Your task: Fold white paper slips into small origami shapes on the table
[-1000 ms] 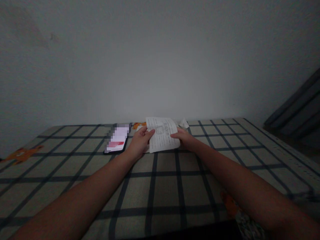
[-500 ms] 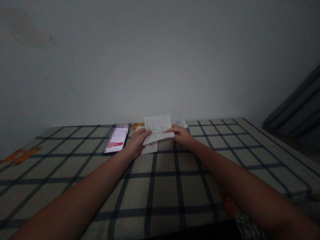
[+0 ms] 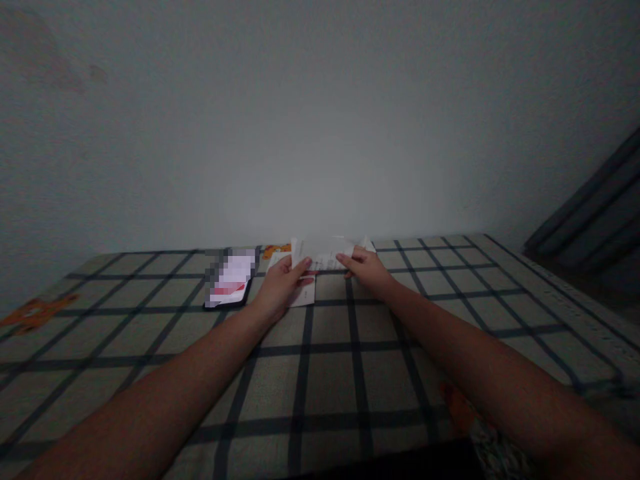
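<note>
Between my two hands is a printed white sheet of paper [image 3: 323,255], held up a little above the checked cloth. My left hand [image 3: 284,279] pinches its left edge, thumb on the near face. On the right side my right hand [image 3: 366,268] grips the same sheet, thumb in front and fingers curled behind. Another white paper [image 3: 304,295] lies on the cloth, partly under my left hand. Behind my right hand, a crumpled white piece [image 3: 368,243] peeks out; what it is I cannot make out.
A phone [image 3: 233,279] with a lit, partly blurred screen lies left of my left hand. The checked cloth [image 3: 330,373] with orange figures covers the surface, which meets a plain wall [image 3: 320,120]. Dark folded fabric [image 3: 595,200] hangs at the right.
The sheet was folded with its upper part standing up; now it is a lower, flatter strip between my hands. Both thumbs have shifted onto its near face.
</note>
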Motion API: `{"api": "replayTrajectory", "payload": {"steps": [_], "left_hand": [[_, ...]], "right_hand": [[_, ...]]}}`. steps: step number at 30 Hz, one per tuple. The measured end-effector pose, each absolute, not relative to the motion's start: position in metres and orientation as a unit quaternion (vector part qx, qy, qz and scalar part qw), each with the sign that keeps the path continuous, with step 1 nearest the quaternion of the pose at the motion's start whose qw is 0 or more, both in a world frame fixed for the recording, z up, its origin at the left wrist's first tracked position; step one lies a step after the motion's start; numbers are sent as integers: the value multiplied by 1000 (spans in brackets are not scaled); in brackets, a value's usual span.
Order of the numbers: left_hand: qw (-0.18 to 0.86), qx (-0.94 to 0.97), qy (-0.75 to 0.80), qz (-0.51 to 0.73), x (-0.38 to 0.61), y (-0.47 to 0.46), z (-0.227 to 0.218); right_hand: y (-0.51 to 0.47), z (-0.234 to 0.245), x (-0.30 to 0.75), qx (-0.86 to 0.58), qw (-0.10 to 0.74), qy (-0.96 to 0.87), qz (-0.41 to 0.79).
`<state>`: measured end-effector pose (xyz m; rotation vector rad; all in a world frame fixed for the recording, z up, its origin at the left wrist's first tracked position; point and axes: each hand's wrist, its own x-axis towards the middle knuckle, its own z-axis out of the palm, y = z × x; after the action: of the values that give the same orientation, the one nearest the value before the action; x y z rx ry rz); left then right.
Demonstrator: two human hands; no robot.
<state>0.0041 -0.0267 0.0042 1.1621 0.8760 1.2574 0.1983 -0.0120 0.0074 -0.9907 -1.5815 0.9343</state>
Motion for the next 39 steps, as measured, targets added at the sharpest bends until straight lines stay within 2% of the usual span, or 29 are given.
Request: {"api": "replayTrajectory", "payload": {"steps": [7, 20, 29, 39], "left_hand": [[569, 507, 356, 541, -1, -17, -2], [637, 549, 315, 440, -2, -20, 1], [635, 540, 329, 443, 2, -25, 2], [612, 550, 369, 432, -1, -24, -3]], "right_hand": [[-8, 0, 193, -390, 542, -562, 488], [-8, 8, 195, -400, 594, -488, 499], [-16, 12, 194, -404, 547, -611, 405], [-9, 3, 195, -405, 566, -570, 437]]}}
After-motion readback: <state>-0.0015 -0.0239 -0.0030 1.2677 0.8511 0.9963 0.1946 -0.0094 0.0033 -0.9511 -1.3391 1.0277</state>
